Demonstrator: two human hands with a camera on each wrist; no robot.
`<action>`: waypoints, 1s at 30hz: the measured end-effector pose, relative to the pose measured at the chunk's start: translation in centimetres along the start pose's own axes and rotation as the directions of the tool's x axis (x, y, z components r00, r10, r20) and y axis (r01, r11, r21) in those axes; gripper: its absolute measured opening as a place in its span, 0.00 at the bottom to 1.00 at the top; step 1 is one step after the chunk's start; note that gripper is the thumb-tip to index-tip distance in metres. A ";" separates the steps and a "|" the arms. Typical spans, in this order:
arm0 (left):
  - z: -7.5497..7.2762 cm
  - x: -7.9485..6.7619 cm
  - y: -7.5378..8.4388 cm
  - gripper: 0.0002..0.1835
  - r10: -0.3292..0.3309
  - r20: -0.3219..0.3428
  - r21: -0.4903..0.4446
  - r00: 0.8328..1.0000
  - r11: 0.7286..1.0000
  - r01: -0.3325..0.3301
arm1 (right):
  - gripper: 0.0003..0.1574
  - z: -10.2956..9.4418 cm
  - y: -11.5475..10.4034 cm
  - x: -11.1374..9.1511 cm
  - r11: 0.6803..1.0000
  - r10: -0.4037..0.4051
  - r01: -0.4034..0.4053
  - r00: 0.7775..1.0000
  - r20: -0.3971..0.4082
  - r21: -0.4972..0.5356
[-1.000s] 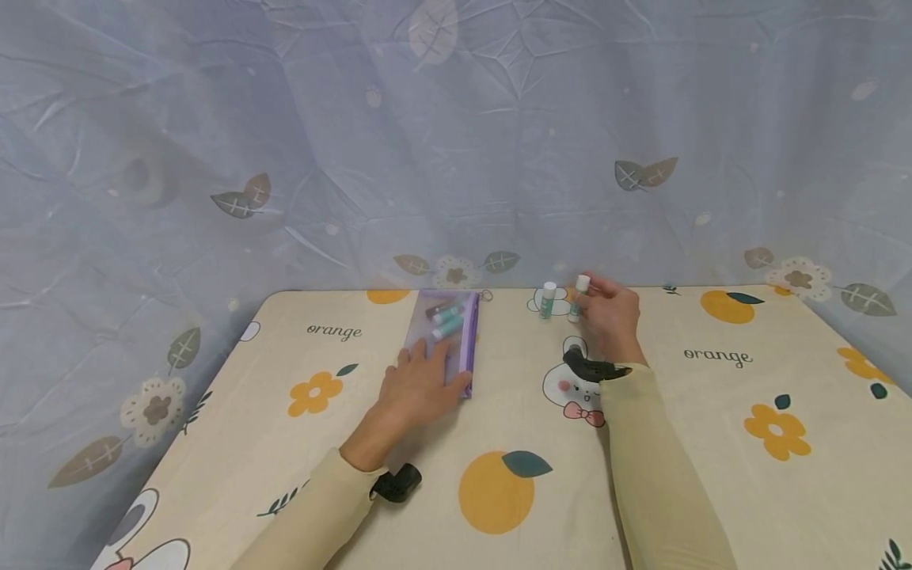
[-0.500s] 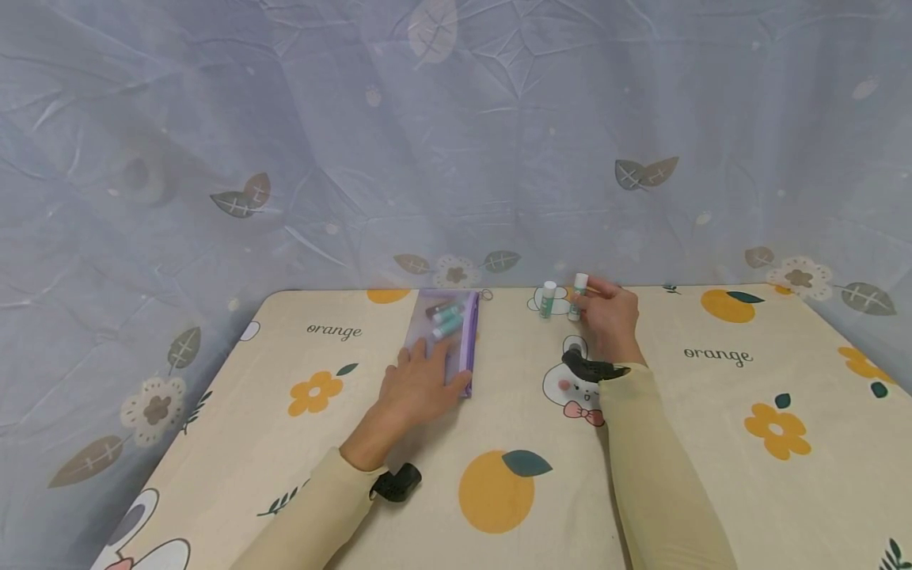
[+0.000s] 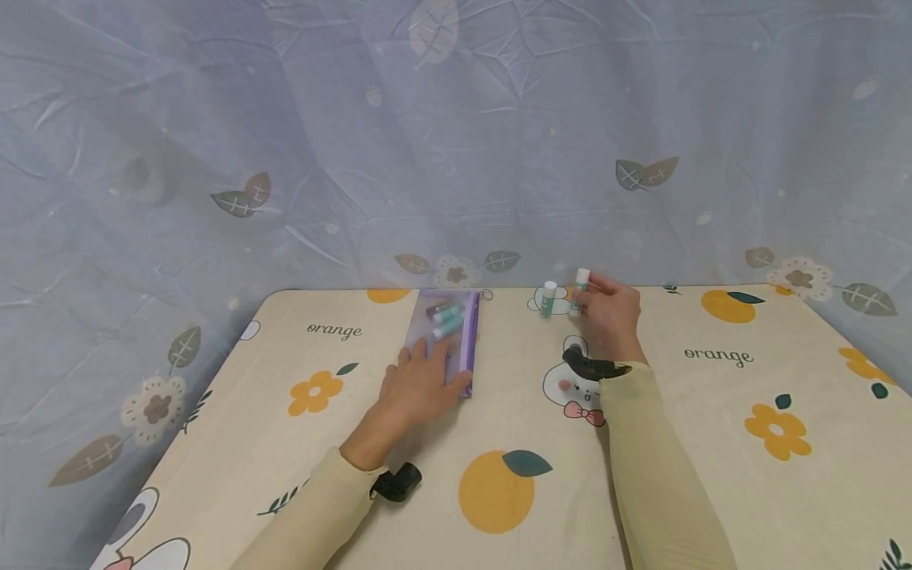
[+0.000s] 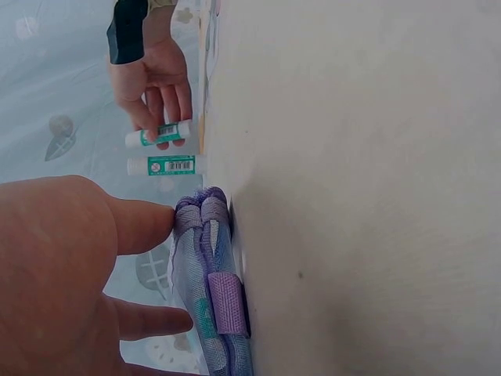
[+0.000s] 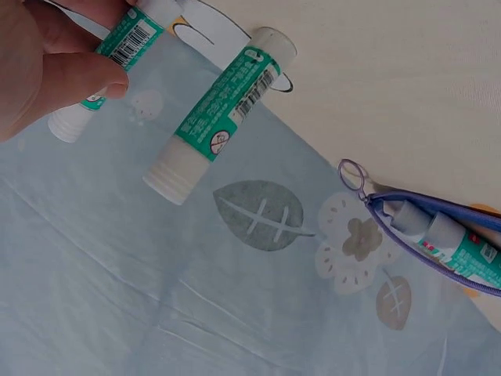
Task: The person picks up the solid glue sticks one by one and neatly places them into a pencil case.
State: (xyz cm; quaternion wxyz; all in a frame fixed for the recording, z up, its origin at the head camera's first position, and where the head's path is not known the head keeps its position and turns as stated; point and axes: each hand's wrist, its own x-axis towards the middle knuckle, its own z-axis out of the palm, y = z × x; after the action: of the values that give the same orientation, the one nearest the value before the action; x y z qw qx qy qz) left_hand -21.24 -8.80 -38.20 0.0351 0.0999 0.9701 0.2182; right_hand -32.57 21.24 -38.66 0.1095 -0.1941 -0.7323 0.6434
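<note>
The left hand [image 3: 420, 384] is resting with extended fingers on the near part of the purple pouch [image 3: 468, 340], while, right of the standing glue stick [image 3: 547, 302], the right hand [image 3: 614, 317] is pinching the second glue stick [image 3: 583, 277] between thumb and fingers. Compared with half a second ago it seems to be rising slightly, suggesting it is being handled rather than set down. The right wrist view is showing the pouch's far end gaping around the pouched glue sticks [image 5: 468, 252], which the head view is not revealing.
</note>
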 end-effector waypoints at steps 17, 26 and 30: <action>-0.1 -0.1 0.2 0.36 -0.006 -0.008 -0.013 1.000 1.000 0.006 | 0.34 -0.4 -3.7 -1.2 0.998 -0.066 0.066 0.998 0.000 0.022; -0.2 0.0 0.3 0.36 -0.005 -0.004 -0.003 1.000 1.000 0.005 | 0.35 -0.4 -5.6 -2.1 0.995 -0.091 0.092 0.996 -0.008 0.033; -0.2 0.0 0.3 0.36 -0.008 0.000 0.001 1.000 1.000 0.008 | 0.35 -0.4 -6.2 -2.5 0.993 -0.112 0.113 0.994 -0.017 0.036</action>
State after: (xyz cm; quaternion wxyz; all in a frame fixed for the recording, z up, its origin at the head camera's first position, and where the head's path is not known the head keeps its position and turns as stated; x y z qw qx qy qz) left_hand -21.18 -8.60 -37.92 0.0359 0.0958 0.9707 0.2176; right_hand -31.03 19.98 -32.24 0.1545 -0.1551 -0.7294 0.6481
